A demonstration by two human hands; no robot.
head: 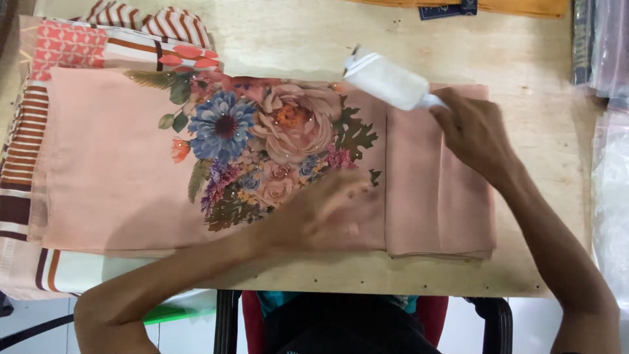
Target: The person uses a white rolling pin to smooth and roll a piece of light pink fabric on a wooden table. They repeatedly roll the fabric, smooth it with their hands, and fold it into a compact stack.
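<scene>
Head view (only cam): I see the folded peach-pink fabric w/ printed flower bouquet lying flat on the pale plywood work surface, centre-left of frame.

1. Right hand: clenched around the handle of a white cylindrical lint roller. Roller head sits at the fabric's top edge, just right of the printed blooms; I can't tell if it touches the cloth.
2. Left hand: motion-blurred, fingers spread, palm down on the fabric's lower centre, over the foot of the bouquet. Grasping nothing; appears to press the cloth flat.
3. Progress, my judgement: cleaning pass is underway, approx. mid-way at best. Roller is at the top edge; plain left half and folded right panel show no sign either way of being done. No visible lint at this res.
4. Fabric condition: smooth, few wrinkles, neatly squared; right third is a separate narrower fold w/ a visible seam line. Print: blue daisy, large peach rose, purple sprigs, dark leaves.
5. Underneath/left: a stack of striped and orange-patterned cloths, partly covered.
6. Right edge: clear plastic bags.
</scene>
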